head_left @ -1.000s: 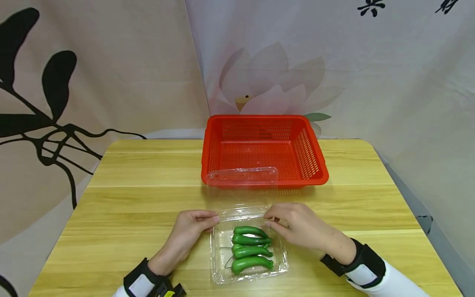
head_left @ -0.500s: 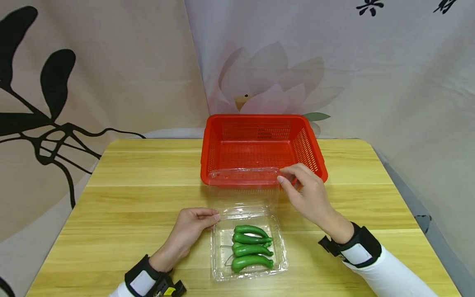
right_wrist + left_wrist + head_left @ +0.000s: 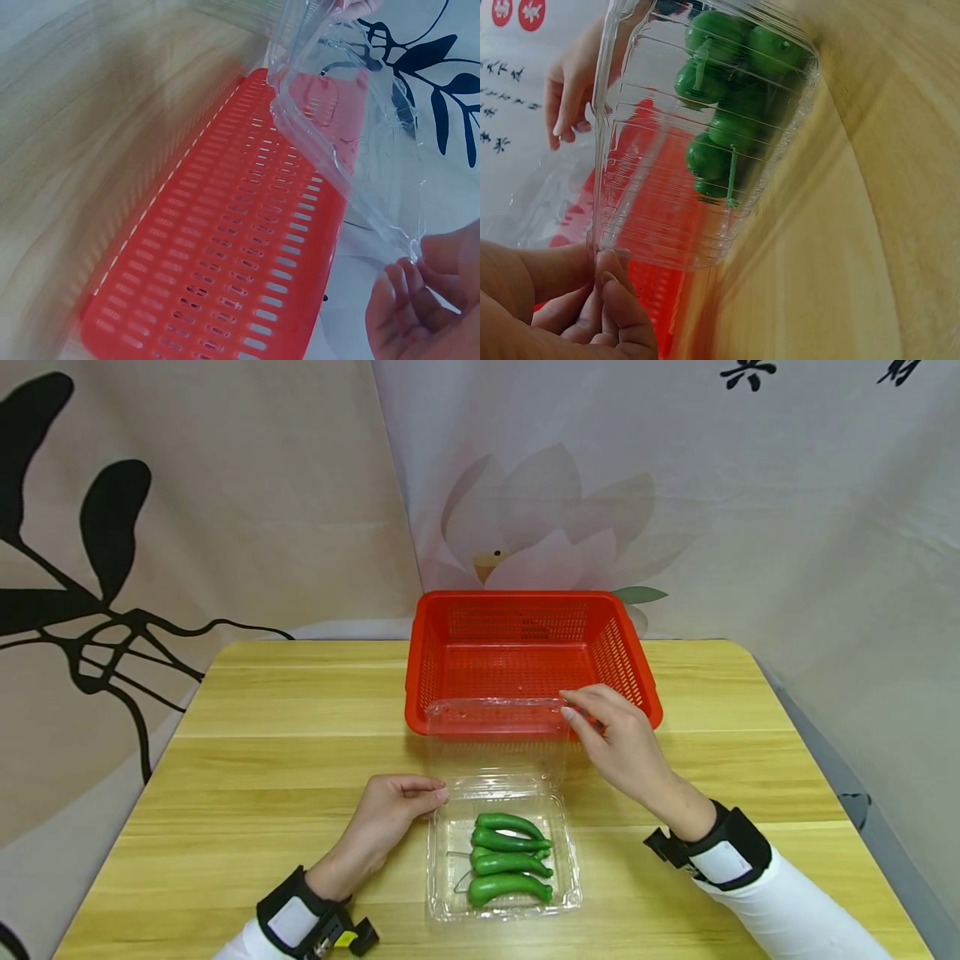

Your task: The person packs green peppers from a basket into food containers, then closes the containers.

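Note:
A clear plastic clamshell box [image 3: 442,902] stands on the table with its lid [image 3: 495,760] raised at the far side. Several green peppers [image 3: 510,863] lie in its base, one behind another; in the left wrist view the peppers [image 3: 735,112] show through the ribbed wall. My left hand [image 3: 393,810] pinches the box's rim at the back left corner between thumb and fingers, plain in the left wrist view. At the lid's far right corner, my right hand [image 3: 618,739] pinches the edge, and the right wrist view shows these fingers [image 3: 409,300] on the lid's corner.
A red plastic basket [image 3: 645,693] with slotted walls stands at the back of the wooden table [image 3: 300,718], right behind the lid. Beyond the table's far edge hangs a printed cloth backdrop [image 3: 750,527].
My right hand has gone from the box's back right corner up and away to the lid's far right corner and taken hold there. The left hand keeps its grip, with a slight shift.

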A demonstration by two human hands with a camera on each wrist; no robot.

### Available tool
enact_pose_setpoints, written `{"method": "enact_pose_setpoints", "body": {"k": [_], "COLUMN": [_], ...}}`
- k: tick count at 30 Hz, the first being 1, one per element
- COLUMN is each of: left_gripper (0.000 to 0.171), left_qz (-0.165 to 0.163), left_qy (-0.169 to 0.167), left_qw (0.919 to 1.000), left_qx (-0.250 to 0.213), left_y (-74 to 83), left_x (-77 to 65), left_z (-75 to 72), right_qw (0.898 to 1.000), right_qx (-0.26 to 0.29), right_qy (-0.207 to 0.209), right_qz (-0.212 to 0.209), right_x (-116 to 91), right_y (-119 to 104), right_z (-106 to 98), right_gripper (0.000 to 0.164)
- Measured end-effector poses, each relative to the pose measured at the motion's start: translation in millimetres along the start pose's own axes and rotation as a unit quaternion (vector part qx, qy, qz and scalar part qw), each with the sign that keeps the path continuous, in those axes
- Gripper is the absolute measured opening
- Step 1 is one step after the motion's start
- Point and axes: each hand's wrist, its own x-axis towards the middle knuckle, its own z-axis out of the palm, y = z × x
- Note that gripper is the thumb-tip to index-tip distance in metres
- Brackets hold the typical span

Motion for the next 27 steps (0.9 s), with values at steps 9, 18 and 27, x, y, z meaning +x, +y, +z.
{"method": "enact_pose_setpoints", "body": {"k": [9,18,27], "left_gripper": [0.018,0.019,0.019], "left_qz": [0.010,0.013,0.018], "left_qy": [-0.002,-0.012,-0.012], "left_qw": [0.9999,0.9998,0.9998], "left_qx": [0.012,-0.001,-0.003], "left_y": [1.0,3.3,3.3], "left_x": [5.6,7.9,9.6], "left_z": [1.1,2.4,2.1], "right_qw": [1.000,1.000,0.998], "right_qx": [-0.005,0.008,0.037], "right_qy": [-0.014,-0.017,0.008], "right_qz": [0.009,0.017,-0.050], "right_x": [-2,-5,-14], "right_y": [3,2,-3], "right_z": [-2,-6,-11], "right_gripper": [0.031,0.025,0.028]}}
